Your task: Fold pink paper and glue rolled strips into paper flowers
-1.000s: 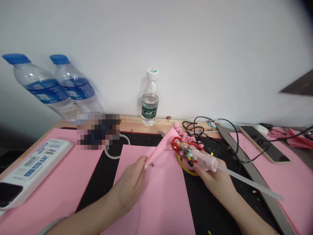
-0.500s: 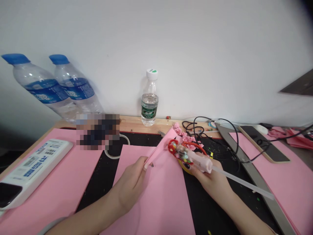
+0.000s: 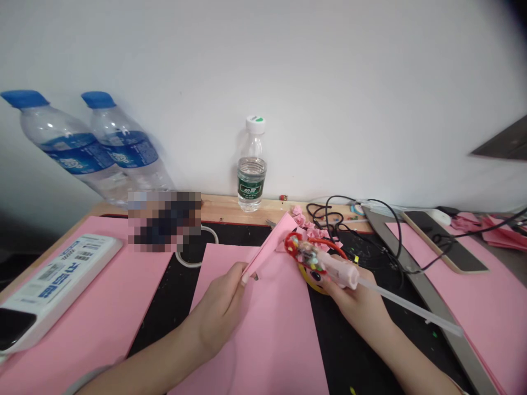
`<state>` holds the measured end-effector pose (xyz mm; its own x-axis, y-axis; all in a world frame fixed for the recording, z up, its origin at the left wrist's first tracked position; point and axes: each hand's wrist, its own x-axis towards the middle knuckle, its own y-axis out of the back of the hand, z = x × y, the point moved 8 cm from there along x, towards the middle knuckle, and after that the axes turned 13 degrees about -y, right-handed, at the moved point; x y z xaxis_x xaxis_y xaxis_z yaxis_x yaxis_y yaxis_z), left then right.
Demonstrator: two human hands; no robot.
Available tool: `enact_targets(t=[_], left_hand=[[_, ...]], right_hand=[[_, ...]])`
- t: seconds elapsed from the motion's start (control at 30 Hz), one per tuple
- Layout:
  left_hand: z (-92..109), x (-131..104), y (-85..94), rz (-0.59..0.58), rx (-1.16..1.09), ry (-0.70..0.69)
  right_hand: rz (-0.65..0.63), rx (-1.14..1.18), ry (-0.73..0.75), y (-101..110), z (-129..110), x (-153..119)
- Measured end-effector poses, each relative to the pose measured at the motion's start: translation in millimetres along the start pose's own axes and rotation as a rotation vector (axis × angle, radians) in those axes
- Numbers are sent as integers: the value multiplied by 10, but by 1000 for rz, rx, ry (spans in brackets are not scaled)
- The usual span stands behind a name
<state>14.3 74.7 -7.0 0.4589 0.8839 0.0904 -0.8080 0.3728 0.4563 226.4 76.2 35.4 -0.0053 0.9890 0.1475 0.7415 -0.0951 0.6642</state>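
My left hand [image 3: 222, 299] pinches the folded paper [image 3: 269, 247], which stands up over the pink sheet [image 3: 272, 334] | my right hand [image 3: 362, 299] grips the glue gun [image 3: 340, 270], its tip close beside that paper | looks like gluing to me | next move calls, I reckon, for a steady fold and careful aim

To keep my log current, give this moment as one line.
left hand: pinching pink paper; right hand: holding glue gun; white-capped bottle: upright near wall
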Motion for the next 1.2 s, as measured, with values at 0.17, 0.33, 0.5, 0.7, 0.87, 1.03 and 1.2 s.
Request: enact_targets(t=[0.17, 0.33, 0.5, 0.7, 0.87, 1.03, 1.2], left_hand=[[10, 5, 14, 20, -28, 11], [-17, 0, 14, 27, -32, 5], [-18, -13, -6, 26, -14, -16], [1, -5, -18, 4, -2, -38], [-16, -3, -16, 13, -3, -46], [-43, -17, -25, 19, -10, -23], [-32, -16, -28, 4, -19, -23]], right_hand=[[-88, 13, 32, -47, -49, -9], [26, -8, -3, 65, -8, 9], [-21, 9, 10, -8, -31, 6], [-16, 16, 44, -14, -77, -18], [-34, 7, 46, -29, -71, -14], [13, 16, 9, 14, -54, 6], [-70, 15, 27, -47, -52, -6]])
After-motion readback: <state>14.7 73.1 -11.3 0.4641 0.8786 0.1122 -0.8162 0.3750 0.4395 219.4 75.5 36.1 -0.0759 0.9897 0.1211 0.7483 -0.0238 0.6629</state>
